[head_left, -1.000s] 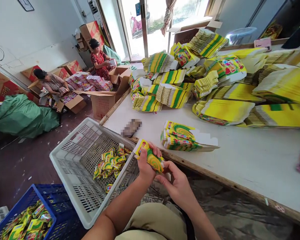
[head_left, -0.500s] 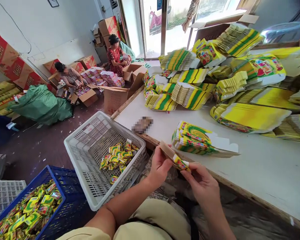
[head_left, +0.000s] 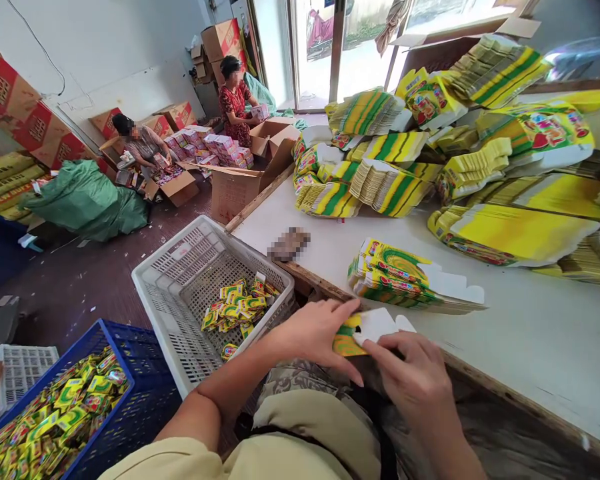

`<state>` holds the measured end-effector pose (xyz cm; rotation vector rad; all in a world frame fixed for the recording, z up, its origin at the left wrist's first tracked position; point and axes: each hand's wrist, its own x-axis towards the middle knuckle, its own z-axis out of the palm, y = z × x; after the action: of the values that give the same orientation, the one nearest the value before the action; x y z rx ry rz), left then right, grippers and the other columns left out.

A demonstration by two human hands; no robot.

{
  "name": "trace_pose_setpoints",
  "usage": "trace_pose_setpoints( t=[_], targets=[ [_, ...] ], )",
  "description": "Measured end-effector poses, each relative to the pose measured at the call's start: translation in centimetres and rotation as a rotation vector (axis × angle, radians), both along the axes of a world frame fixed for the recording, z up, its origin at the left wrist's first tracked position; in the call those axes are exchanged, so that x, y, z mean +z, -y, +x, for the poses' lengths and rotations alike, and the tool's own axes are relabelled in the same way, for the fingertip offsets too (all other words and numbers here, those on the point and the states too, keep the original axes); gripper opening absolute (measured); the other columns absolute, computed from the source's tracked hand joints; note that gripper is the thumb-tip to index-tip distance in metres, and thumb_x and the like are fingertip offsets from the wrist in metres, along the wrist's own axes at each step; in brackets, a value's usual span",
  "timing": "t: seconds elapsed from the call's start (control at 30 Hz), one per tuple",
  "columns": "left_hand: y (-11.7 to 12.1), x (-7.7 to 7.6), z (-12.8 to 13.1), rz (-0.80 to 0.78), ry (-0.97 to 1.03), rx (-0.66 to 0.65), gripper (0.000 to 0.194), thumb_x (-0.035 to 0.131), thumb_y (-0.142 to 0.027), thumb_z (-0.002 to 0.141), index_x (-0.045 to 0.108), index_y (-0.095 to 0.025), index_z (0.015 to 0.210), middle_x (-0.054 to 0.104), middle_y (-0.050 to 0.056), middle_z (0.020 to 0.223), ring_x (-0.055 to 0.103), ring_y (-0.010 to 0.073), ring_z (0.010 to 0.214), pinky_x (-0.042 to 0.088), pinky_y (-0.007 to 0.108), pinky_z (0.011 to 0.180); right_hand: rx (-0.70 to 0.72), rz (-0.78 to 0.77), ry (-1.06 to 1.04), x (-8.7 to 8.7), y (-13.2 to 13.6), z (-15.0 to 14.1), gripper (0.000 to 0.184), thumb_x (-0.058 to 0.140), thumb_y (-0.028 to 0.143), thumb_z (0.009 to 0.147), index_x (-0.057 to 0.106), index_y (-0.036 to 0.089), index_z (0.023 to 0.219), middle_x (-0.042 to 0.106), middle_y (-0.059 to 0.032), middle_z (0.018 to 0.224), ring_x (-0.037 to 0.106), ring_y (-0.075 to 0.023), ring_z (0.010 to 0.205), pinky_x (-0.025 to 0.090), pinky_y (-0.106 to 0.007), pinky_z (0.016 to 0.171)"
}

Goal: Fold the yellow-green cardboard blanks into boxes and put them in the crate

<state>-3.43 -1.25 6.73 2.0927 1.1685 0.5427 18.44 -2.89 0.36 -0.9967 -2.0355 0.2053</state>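
Right of the white basket (head_left: 180,255), the left hand (head_left: 323,333) is spreading its thumb wide from its fingers at the carton (head_left: 349,345) by the table (head_left: 520,333) edge, while the right hand (head_left: 417,373) is pinching its white flap.

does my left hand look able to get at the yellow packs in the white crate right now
Probably yes: the left hand is just beside the open-topped white crate, and nothing covers the yellow packs. It is at a carton, though, so may need freeing.
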Motion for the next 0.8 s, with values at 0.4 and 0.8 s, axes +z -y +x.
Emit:
trace_pose_setpoints(
  t=[0.4,0.8],
  targets=[
    [1.9,-5.1,2.6,0.020,0.059,0.105,0.089,0.077,-0.040,0.068,0.031,-0.023,0.143,0.058,0.013,0.129,0.064,0.0292,0.107,0.051,0.039,0.090,-0.001,-0.912,-0.818,-2.9,1.4,-2.8,0.044,0.044,0.046,0.096,0.051,0.028,0.136,0.063,-0.0128,0.131,0.062,-0.0306,0.119,0.056,-0.047,0.093],
    [1.6,-5.8,2.5,-0.022,0.054,0.040,0.065,0.074,-0.027,0.062,0.047,-0.022,0.121,0.060,0.007,0.107,0.064,0.0261,0.094,0.052,0.036,0.082,0.133,-0.637,-0.421,-2.0,2.4,-2.9,0.053,0.050,0.036,0.095,0.042,0.025,0.147,0.044,-0.0107,0.152,0.044,-0.0264,0.140,0.042,-0.046,0.112]
  ],
)
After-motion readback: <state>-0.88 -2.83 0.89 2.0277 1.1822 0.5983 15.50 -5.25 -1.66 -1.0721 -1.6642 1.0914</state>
